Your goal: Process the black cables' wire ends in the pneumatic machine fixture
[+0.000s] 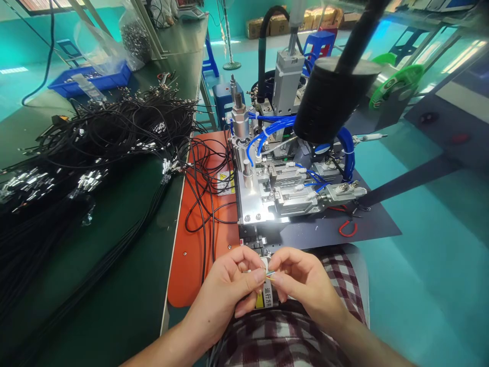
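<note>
Thin coloured wires show between my fingertips, close in front of my lap. My left hand pinches them with thumb and forefinger. From the other side, the thumb and fingers of my right hand are closed on the same wires. The fingers hide where the wires lead. Just beyond and below the hands is the front of a metal machine, with a label partly covered by my fingers.
Black cables lie over an orange plate left of the machine. A large heap of cables with metal ends covers the dark green table. A blue tray stands behind it. A black cylinder overhangs the machine. A red-handled tool lies right.
</note>
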Demonstrator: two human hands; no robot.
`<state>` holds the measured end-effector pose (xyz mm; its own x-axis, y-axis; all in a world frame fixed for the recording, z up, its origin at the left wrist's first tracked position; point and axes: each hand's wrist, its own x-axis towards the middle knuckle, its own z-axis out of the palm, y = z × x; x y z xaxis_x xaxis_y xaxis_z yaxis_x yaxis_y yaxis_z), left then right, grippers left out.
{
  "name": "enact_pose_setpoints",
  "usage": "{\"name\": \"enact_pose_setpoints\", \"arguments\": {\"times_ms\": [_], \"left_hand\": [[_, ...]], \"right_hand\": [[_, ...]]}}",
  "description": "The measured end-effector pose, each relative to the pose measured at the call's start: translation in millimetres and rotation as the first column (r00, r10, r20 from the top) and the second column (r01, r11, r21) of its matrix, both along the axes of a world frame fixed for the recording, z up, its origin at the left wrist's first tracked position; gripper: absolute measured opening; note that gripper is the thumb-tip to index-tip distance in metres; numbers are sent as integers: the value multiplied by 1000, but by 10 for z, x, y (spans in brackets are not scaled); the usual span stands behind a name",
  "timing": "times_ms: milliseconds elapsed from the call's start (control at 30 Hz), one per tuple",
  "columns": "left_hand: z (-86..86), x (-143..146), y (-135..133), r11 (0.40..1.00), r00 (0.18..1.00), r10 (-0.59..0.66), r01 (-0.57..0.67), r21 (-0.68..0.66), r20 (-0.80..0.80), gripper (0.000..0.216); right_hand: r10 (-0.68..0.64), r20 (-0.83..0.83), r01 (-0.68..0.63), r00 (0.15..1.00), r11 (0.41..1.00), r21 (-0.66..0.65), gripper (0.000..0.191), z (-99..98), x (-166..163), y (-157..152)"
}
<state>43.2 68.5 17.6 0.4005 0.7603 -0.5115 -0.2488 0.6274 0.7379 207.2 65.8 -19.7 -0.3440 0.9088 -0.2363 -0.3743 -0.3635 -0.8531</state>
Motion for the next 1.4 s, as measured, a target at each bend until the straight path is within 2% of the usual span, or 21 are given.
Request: {"name": "enact_pose_setpoints", "arguments": {"times_ms": [367,667,933,1100,1233,1300,1400], "left_hand": [[32,27,8,999,1000,22,-21,-30,10,22],[10,17,1,999,998,16,-13,-48,64,25],[11,12,19,999,998,-16,19,-38,65,27],[-8,11,18,999,997,-18,20,-28,80,27],[-10,1,20,999,995,-3,7,-40,99,26],[-8,-6,19,999,996,-16,20,-43,92,26],[-11,-12,20,997,997,-52,55,-49,58,25]], "right_hand": [[-7,-20,8,1000,999,34,13,8,-32,-16],[0,-42,2,999,999,45,21,-1,-87,-31],[137,-116,-139,984,990,-7,22,-79,-21,22],[104,-159,-104,982,995,8,22,-30,-54,23],[137,-222,-159,965,984,-81,24,-93,-67,21],[203,-204,-223,958,971,-84,23,-128,-28,45],[270,-54,-268,961,963,32,18,-97,74,116]]}}
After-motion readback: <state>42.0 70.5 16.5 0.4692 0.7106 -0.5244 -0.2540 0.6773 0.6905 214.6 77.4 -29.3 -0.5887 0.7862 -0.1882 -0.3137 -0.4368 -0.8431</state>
